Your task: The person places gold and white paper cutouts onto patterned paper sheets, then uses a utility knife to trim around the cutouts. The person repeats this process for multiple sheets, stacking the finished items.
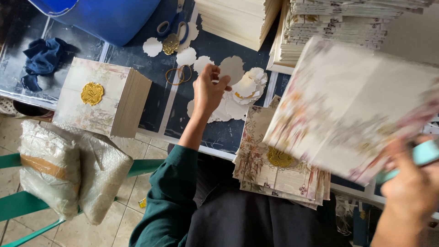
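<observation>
My left hand (208, 91) reaches over the dark table (160, 68), fingertips pinching a white scalloped paper piece (231, 68) from a loose pile of white scalloped cutouts (240, 98). My right hand (411, 192), blurred at the lower right, holds a floral-printed card (352, 105) tilted in the air, together with a light blue object (423, 155). Below it, a stack of floral cards (274, 169) with a gold seal on top lies at the table's near edge.
A tall stack of finished cards with a gold seal (98, 96) stands at the left. Scissors (173, 28), rubber bands (178, 74), cream paper stacks (238, 18) and printed stacks (334, 23) sit at the back. Bubble-wrapped bundles (68, 169) rest on a green bench.
</observation>
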